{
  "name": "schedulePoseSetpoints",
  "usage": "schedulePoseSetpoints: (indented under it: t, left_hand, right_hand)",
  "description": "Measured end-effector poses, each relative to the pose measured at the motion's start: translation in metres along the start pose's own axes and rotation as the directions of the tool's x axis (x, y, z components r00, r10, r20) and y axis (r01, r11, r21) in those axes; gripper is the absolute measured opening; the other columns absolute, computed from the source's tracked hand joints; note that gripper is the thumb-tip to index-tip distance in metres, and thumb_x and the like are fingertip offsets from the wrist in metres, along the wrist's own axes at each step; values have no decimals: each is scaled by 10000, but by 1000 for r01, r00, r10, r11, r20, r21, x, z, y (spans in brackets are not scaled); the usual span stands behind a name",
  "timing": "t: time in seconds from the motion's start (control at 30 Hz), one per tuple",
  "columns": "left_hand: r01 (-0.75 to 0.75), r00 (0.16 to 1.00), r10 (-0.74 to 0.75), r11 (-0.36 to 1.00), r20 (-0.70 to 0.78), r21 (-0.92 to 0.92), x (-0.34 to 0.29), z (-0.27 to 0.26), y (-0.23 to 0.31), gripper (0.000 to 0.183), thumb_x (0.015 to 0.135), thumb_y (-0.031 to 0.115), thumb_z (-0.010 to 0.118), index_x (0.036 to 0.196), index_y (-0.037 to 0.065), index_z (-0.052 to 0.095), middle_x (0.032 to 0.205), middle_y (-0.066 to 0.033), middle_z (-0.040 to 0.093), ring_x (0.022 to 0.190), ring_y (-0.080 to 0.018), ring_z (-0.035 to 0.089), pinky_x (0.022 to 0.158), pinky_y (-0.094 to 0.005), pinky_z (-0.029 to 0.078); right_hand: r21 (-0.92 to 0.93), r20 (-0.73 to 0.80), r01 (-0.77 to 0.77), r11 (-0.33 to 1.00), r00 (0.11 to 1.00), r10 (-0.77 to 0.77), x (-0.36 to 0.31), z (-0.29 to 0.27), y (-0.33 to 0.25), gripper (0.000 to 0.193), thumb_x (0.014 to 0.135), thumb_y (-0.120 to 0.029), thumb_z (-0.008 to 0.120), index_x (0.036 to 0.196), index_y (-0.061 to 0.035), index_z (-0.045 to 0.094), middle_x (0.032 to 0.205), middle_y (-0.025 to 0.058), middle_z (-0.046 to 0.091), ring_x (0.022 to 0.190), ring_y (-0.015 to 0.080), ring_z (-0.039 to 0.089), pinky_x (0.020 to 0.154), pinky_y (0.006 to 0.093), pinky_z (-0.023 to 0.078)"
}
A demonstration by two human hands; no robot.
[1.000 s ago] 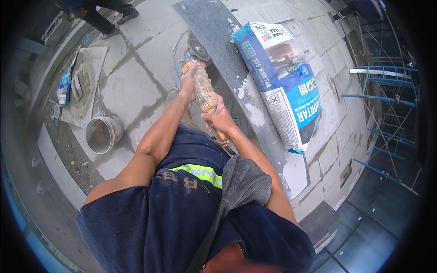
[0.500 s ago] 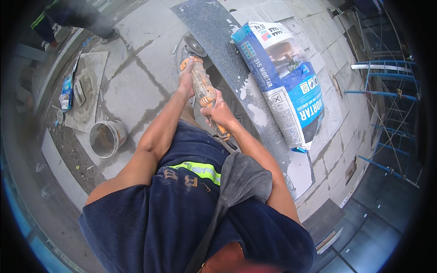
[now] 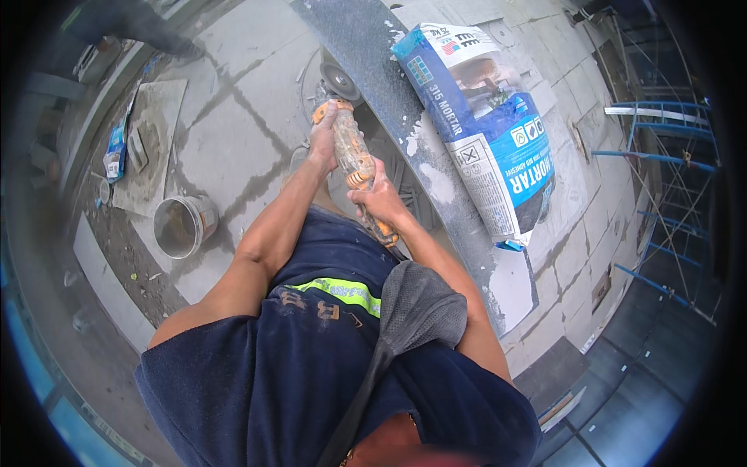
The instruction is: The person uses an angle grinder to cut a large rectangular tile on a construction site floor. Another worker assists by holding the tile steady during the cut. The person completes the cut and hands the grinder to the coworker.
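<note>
Both of my hands are wrapped round a dusty orange angle grinder. My left hand grips its front, close behind the head, and my right hand holds the rear of the body. The round grinder disc is at the left edge of a long dark speckled stone slab; whether it touches the stone I cannot tell. Pale patches show on the slab. On its right side lies a blue and white mortar bag, torn at the top with part of its inside showing.
To the left stands a dirty white bucket. Beyond it a mortar-smeared board lies beside a small blue bag. Blue scaffold frames stand at the right. Another person's leg shows through dust at the far left.
The grinder and my hands appear slightly lower and further right in the view. Dust at the upper left has thickened over the other person. My grip is the same.
</note>
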State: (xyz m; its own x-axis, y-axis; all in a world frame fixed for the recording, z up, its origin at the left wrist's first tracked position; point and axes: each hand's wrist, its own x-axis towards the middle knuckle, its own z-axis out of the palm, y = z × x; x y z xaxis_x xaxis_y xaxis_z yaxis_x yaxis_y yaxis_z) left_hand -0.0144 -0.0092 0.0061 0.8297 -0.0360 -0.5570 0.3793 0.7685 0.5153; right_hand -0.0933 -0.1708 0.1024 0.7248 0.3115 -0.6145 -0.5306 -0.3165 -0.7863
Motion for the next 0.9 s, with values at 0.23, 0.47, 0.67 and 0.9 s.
schedulePoseSetpoints:
  t: [0.23,0.47,0.67,0.9]
  left_hand:
    - [-36,999,37,998,10,-59,-9,3,-7,569,972,547,657,1165,15,605,860,-124,662,686,-289,703,623,-455,618]
    - [-18,999,17,999,-35,-49,-19,8,-9,555,970,529,669,1167,15,597,864,-124,662,697,-282,700,636,-456,626]
    - [-28,999,26,996,-30,-81,-19,8,-10,534,966,511,685,1145,17,592,857,-127,657,678,-280,696,619,-459,626]
    - [-14,1000,13,1000,-24,-27,-3,4,3,578,973,584,628,1162,38,599,868,-123,664,718,-293,698,629,-457,610]
  right_hand:
    - [37,6,13,999,1000,-14,-7,-1,7,833,846,-22,712,1523,-80,229,945,108,636,552,153,618,489,307,520]
    - [27,49,12,1000,999,-14,-11,-5,12,946,827,-52,721,1565,-55,127,1017,172,674,549,181,636,512,330,530]
    - [40,29,31,999,999,-32,-9,-5,19,948,832,-62,717,1568,-55,120,984,182,689,548,187,647,504,335,530]
    - [25,34,31,999,999,-32,7,-3,10,938,829,-60,716,1567,-51,137,949,187,691,540,200,647,472,342,528]
